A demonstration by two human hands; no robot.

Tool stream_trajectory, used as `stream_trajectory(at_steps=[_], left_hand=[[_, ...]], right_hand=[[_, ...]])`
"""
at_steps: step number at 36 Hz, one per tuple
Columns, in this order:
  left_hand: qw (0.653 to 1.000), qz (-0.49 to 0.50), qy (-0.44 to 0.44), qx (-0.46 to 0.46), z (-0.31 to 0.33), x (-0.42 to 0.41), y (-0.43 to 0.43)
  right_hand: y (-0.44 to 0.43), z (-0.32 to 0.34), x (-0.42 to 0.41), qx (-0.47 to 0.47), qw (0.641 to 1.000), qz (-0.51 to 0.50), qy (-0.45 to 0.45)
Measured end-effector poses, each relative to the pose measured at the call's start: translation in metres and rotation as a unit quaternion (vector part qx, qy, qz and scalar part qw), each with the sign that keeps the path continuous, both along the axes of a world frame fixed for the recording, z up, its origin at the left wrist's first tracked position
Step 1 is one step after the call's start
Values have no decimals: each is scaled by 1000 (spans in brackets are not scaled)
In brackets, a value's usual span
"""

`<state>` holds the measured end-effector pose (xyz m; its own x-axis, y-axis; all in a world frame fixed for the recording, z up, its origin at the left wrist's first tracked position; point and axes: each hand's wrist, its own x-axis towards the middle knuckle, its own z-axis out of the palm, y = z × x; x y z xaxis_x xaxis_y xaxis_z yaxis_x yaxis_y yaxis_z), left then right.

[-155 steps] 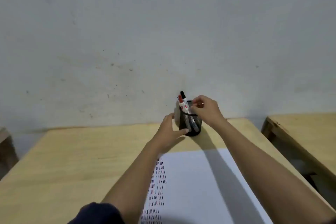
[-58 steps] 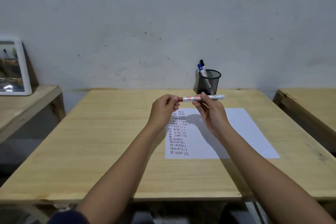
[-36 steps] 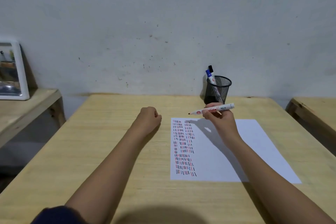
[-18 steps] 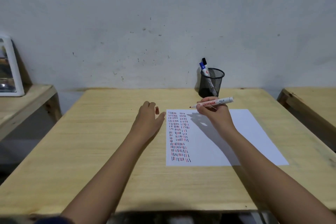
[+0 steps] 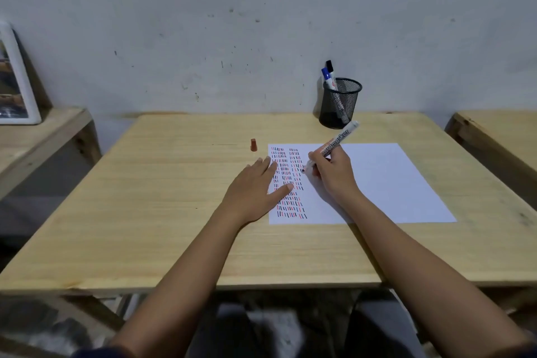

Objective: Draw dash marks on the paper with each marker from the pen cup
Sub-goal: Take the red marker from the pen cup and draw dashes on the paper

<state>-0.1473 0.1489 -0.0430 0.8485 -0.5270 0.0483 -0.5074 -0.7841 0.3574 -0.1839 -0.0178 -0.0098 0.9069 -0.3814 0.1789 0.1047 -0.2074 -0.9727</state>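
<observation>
A white sheet of paper [image 5: 377, 180] lies on the wooden table [image 5: 174, 197], its left part filled with rows of red and dark dash marks. My right hand [image 5: 332, 173] grips an uncapped white marker [image 5: 337, 141], tip down on the paper beside the second column of dashes. My left hand [image 5: 255, 186] lies flat with fingers spread, pressing the paper's left edge. The marker's red cap [image 5: 254, 144] stands on the table just left of the paper. A black mesh pen cup [image 5: 340, 103] at the table's back holds a blue-capped and a black-capped marker [image 5: 328, 74].
A second wooden table [image 5: 499, 136] stands to the right, across a narrow gap. On the left, a lower wooden bench [image 5: 35, 139] carries a white-framed picture [image 5: 14, 81] leaning on the wall. The wall rises directly behind the table.
My left hand set the red cap down and moved onto the paper's left edge. My right hand lowered the marker, so its tip now touches the paper.
</observation>
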Motion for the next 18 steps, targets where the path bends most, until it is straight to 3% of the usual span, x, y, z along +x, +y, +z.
stream_trajectory(at_steps=[18], left_hand=[[1000,2,-3,-9,12,3,-4]], right_hand=[[-8,0,13,-25,999,21,8]])
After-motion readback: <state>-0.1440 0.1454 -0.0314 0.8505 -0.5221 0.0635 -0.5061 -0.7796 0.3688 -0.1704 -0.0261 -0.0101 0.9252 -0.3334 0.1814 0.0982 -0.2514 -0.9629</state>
